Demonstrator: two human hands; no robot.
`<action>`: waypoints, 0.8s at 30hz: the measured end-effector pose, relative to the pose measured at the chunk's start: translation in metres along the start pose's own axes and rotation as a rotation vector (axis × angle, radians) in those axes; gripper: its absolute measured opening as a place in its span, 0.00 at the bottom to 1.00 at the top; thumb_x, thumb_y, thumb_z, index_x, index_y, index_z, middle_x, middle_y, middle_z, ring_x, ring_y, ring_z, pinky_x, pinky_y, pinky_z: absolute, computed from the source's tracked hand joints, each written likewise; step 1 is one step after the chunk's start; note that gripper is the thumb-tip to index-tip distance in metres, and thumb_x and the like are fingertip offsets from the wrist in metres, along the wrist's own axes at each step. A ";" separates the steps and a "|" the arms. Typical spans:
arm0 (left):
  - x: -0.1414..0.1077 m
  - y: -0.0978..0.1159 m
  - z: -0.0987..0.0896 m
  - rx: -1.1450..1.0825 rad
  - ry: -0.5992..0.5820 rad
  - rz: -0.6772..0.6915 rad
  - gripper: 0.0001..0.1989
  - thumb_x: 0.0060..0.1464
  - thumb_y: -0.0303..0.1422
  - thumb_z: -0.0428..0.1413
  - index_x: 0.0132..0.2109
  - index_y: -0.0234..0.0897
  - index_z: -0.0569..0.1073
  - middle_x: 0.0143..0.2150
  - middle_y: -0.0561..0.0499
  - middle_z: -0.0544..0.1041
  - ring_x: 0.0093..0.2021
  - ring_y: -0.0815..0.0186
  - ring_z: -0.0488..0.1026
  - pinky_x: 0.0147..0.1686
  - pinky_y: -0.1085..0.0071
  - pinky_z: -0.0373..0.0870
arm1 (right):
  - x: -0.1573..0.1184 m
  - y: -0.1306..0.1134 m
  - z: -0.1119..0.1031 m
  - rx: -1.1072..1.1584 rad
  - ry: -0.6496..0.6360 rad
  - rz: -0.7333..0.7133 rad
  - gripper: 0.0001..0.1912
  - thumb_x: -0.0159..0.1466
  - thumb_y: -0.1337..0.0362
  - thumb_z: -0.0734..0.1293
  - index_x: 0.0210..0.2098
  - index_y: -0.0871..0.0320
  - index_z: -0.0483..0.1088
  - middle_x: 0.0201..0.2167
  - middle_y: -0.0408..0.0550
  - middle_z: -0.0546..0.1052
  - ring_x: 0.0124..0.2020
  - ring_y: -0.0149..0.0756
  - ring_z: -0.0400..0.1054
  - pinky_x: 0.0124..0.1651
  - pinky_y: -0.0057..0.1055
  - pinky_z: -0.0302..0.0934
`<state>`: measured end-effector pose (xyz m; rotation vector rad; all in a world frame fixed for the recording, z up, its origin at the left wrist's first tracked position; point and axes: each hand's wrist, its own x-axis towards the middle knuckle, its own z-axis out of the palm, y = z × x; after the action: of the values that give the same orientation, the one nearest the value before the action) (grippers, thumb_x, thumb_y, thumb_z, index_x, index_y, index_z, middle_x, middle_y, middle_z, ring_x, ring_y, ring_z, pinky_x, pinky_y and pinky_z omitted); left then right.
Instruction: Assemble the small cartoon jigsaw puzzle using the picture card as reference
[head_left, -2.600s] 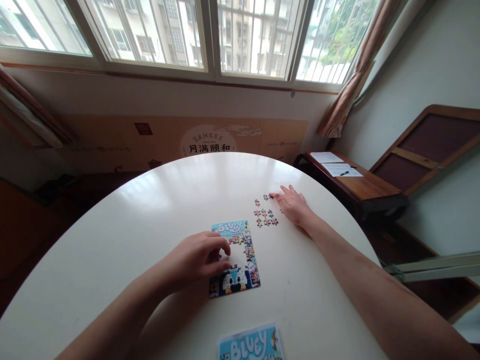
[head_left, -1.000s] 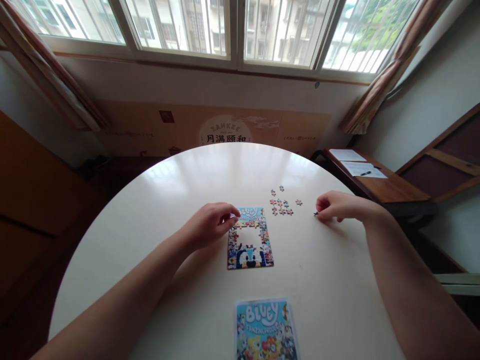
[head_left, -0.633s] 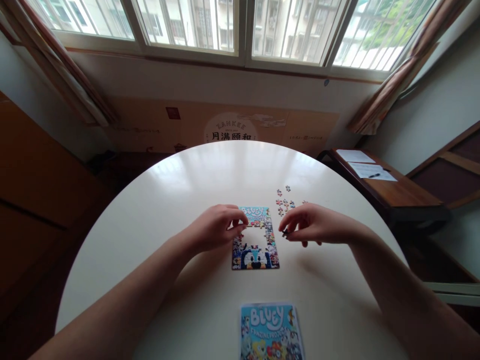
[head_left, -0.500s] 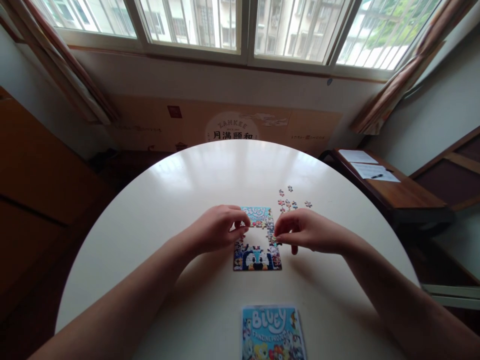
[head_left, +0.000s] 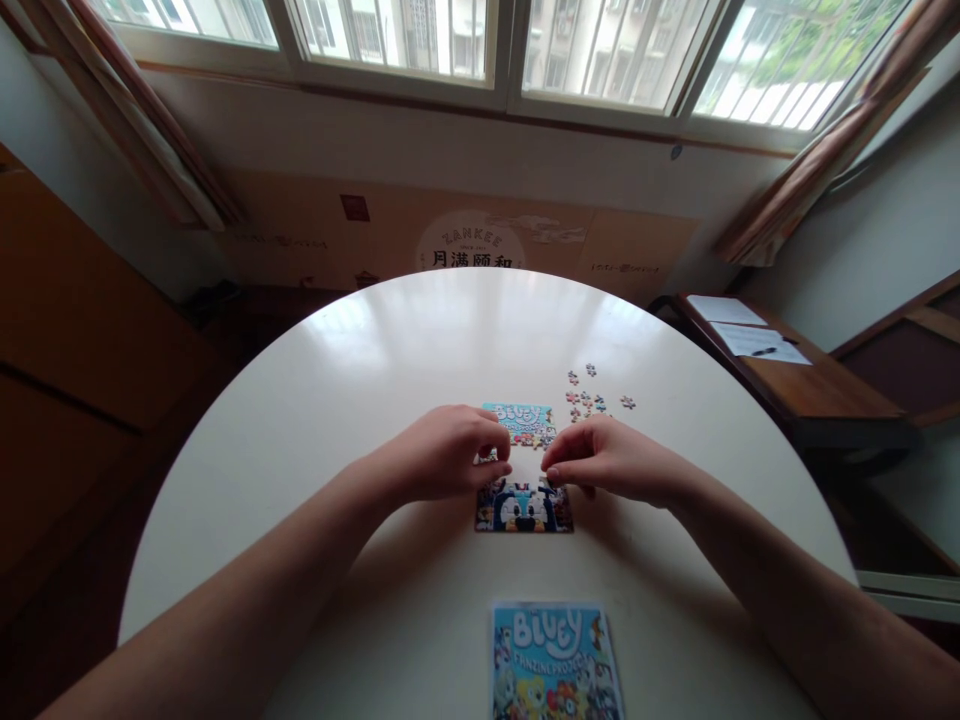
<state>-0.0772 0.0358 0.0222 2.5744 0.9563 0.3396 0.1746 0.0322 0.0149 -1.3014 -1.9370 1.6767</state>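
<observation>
A partly assembled jigsaw puzzle [head_left: 525, 512] lies on the white round table [head_left: 360, 380], with a blue title strip at its far side and a dark-blue cartoon dog face at its near side. Bare table shows through the gap in its middle. Over its left side, my left hand [head_left: 454, 452] is closed, thumb and index tips close together; anything between them is hidden. My right hand [head_left: 611, 462] pinches at the right edge of the gap, apparently on a small puzzle piece that its fingers mostly cover.
Several loose puzzle pieces [head_left: 587, 398] lie beyond my right hand. Nearer me is a reference picture [head_left: 555, 660] with the same blue title. A wooden side table [head_left: 814, 390] with papers [head_left: 757, 342] and a pen stands at the right. Windows and curtains are behind.
My right fingertips have shifted slightly toward the gap's lower right corner. The left hand stays over the puzzle's left side. The whole view has tilted a little.
</observation>
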 end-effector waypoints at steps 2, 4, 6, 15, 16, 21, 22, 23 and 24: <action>0.000 0.002 -0.001 -0.011 -0.016 -0.003 0.04 0.55 0.31 0.60 0.32 0.38 0.77 0.31 0.53 0.76 0.30 0.69 0.68 0.29 0.71 0.60 | 0.000 -0.001 0.001 -0.046 0.009 -0.014 0.07 0.59 0.63 0.72 0.36 0.58 0.80 0.28 0.46 0.80 0.26 0.30 0.69 0.26 0.27 0.64; 0.000 0.002 -0.001 -0.018 -0.029 0.001 0.06 0.55 0.32 0.61 0.30 0.37 0.76 0.31 0.53 0.75 0.29 0.70 0.68 0.29 0.72 0.60 | -0.002 -0.003 0.003 -0.113 0.028 -0.048 0.06 0.59 0.64 0.71 0.35 0.58 0.80 0.29 0.46 0.80 0.28 0.31 0.71 0.30 0.27 0.65; 0.000 0.002 0.000 -0.016 -0.040 0.006 0.08 0.54 0.33 0.62 0.29 0.37 0.74 0.29 0.53 0.75 0.28 0.70 0.67 0.28 0.72 0.59 | -0.004 -0.005 0.005 -0.171 0.053 -0.079 0.05 0.59 0.65 0.70 0.34 0.57 0.80 0.31 0.46 0.81 0.32 0.33 0.73 0.35 0.29 0.66; -0.001 0.000 0.005 -0.004 -0.019 0.014 0.12 0.52 0.35 0.63 0.26 0.38 0.70 0.26 0.55 0.72 0.26 0.70 0.66 0.26 0.71 0.58 | -0.003 -0.005 0.016 -0.359 0.164 -0.163 0.07 0.58 0.71 0.67 0.32 0.55 0.77 0.30 0.43 0.80 0.32 0.32 0.72 0.36 0.30 0.64; -0.001 0.000 0.005 -0.006 -0.022 0.012 0.12 0.52 0.35 0.63 0.26 0.38 0.70 0.26 0.55 0.72 0.26 0.70 0.65 0.26 0.71 0.57 | -0.003 -0.004 0.016 -0.380 0.172 -0.175 0.07 0.58 0.71 0.67 0.32 0.55 0.77 0.30 0.43 0.79 0.32 0.32 0.71 0.36 0.30 0.64; 0.000 -0.003 0.006 -0.006 -0.055 0.007 0.12 0.52 0.35 0.64 0.26 0.37 0.70 0.27 0.54 0.73 0.27 0.70 0.65 0.26 0.71 0.56 | -0.002 -0.002 0.016 -0.520 0.194 -0.254 0.06 0.58 0.70 0.69 0.33 0.54 0.77 0.30 0.42 0.77 0.33 0.32 0.69 0.37 0.30 0.61; 0.000 -0.003 0.006 -0.008 -0.057 0.004 0.12 0.52 0.35 0.64 0.27 0.37 0.70 0.27 0.54 0.73 0.27 0.70 0.65 0.26 0.71 0.56 | -0.002 -0.002 0.016 -0.547 0.199 -0.261 0.06 0.58 0.70 0.69 0.32 0.54 0.76 0.30 0.42 0.77 0.33 0.32 0.69 0.37 0.30 0.60; 0.000 -0.002 0.006 -0.009 -0.058 0.000 0.12 0.52 0.35 0.64 0.27 0.37 0.70 0.27 0.54 0.73 0.27 0.70 0.65 0.26 0.71 0.56 | -0.002 -0.002 0.016 -0.568 0.203 -0.261 0.05 0.58 0.70 0.69 0.32 0.54 0.76 0.30 0.42 0.76 0.34 0.32 0.68 0.37 0.30 0.59; 0.000 -0.002 0.006 -0.010 -0.057 -0.005 0.11 0.52 0.35 0.64 0.27 0.37 0.70 0.27 0.54 0.73 0.27 0.70 0.65 0.26 0.72 0.56 | -0.002 -0.003 0.017 -0.586 0.203 -0.257 0.05 0.58 0.70 0.69 0.32 0.54 0.75 0.30 0.42 0.76 0.34 0.32 0.68 0.37 0.30 0.58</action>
<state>-0.0767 0.0356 0.0162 2.5574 0.9388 0.2673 0.1630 0.0200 0.0132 -1.2607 -2.4321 0.8462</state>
